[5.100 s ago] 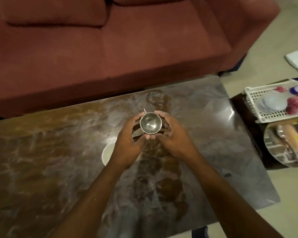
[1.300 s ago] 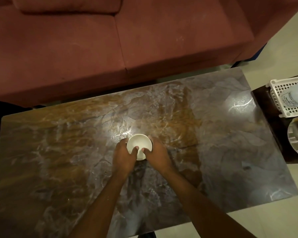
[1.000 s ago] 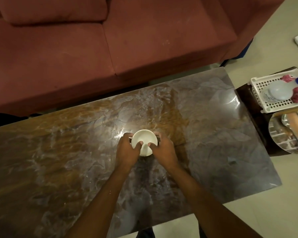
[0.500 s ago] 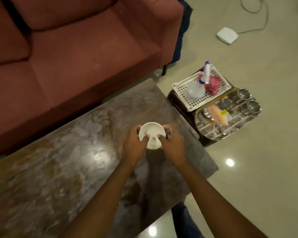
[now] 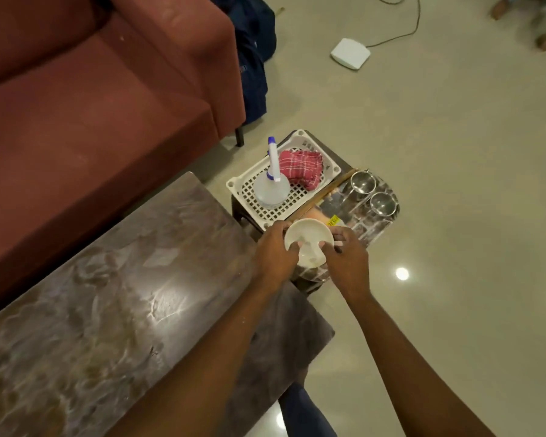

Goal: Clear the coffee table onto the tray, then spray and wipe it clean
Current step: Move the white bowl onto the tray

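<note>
Carrying the white bowl (image 5: 308, 238) off the table (image 5: 133, 279) now, left hand (image 5: 275, 251) and right hand (image 5: 346, 258) both still gripping its rim, it's over the steel tray (image 5: 374, 227).

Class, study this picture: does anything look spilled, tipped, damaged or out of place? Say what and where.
Nothing stands out. The left hand and right hand hold the white bowl upright over the tray; two steel cups stand upright on it, and the spray bottle stands upright in the basket beside the cloth.
</note>
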